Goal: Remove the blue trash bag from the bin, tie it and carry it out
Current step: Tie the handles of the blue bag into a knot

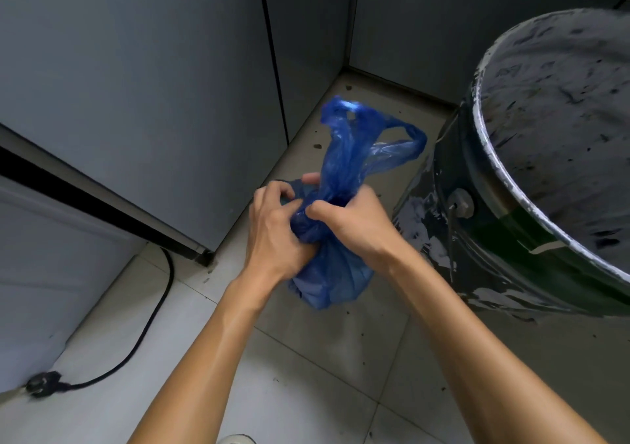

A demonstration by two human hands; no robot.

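Pale, speckled floor tiles (306,358) run under the round, dark, paint-splattered bucket-shaped bin (477,246). Flat grey cabinet panels (136,103) rise left of the bin and behind it. A black power cable (150,334) snakes over the tiles far left of the bin. Just left of the bin, outside it, is the thin, crinkled, translucent blue plastic trash bag (344,157). The left hand (272,229) and right hand (354,218), side by side, clench its twisted neck with curled fingers. Its loose handles stand up above them.

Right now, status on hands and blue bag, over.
The left hand and right hand both grip the blue trash bag at its neck. Bag out of the bin, handles loose above. Bin close at right.
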